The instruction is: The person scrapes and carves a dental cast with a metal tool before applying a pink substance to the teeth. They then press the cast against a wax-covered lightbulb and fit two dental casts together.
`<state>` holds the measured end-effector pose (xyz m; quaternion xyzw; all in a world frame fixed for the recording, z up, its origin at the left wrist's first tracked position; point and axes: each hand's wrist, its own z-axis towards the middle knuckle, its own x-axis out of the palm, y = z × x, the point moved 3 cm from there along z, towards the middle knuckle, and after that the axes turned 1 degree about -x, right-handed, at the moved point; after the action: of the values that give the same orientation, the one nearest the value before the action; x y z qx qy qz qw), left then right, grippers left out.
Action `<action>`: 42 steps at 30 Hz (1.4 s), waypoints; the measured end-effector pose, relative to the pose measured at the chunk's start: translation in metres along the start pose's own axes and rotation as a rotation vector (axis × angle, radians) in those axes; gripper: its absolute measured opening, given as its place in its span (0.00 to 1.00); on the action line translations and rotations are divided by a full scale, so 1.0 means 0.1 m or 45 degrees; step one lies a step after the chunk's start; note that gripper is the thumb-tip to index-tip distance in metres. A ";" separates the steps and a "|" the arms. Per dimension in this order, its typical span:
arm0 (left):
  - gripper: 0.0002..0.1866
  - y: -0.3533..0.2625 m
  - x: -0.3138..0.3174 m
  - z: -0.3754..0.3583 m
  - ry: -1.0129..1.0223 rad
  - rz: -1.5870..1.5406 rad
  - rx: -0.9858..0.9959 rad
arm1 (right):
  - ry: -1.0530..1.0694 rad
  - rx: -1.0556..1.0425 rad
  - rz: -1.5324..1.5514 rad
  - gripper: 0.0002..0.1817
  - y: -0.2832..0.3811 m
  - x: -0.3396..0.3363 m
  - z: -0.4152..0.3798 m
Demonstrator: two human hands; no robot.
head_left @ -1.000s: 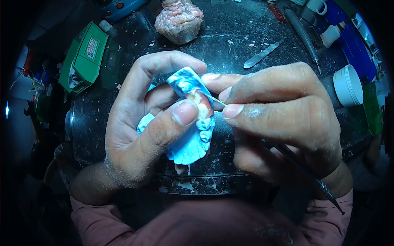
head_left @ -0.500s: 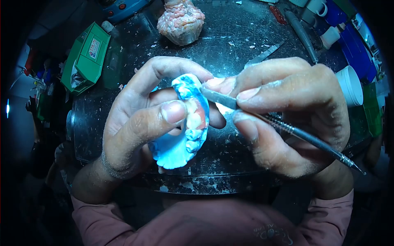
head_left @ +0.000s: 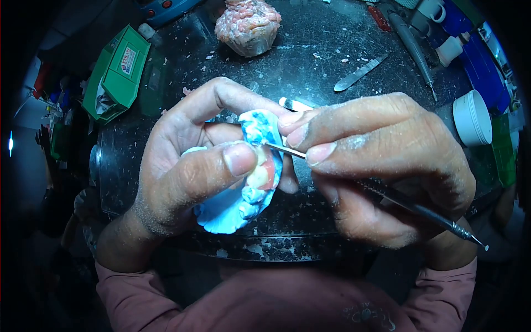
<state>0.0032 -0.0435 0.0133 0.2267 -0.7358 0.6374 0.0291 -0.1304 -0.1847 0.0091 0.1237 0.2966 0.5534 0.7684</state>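
Blue-stained white cast (head_left: 218,213) in the left hand (head_left: 182,171), metal tool (head_left: 428,214) in the right (head_left: 395,157).
We see the left fingers wrapped round the cast, thumb beside its pink-and-cream insert (head_left: 267,172); the right hand pinches the tool, which slants up leftward, its tip at the cast just above the insert. The cast lies left of the right hand. Farther over the worktop (head_left: 310,221) we see a blade (head_left: 360,74).
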 end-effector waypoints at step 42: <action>0.31 -0.01 -0.05 0.00 -0.065 0.105 0.008 | 0.148 0.257 -0.118 0.12 0.15 -0.02 0.14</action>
<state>0.0079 -0.0420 0.0125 0.2124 -0.7430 0.6345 -0.0166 -0.1345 -0.1796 0.0286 0.1543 0.4002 0.4910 0.7583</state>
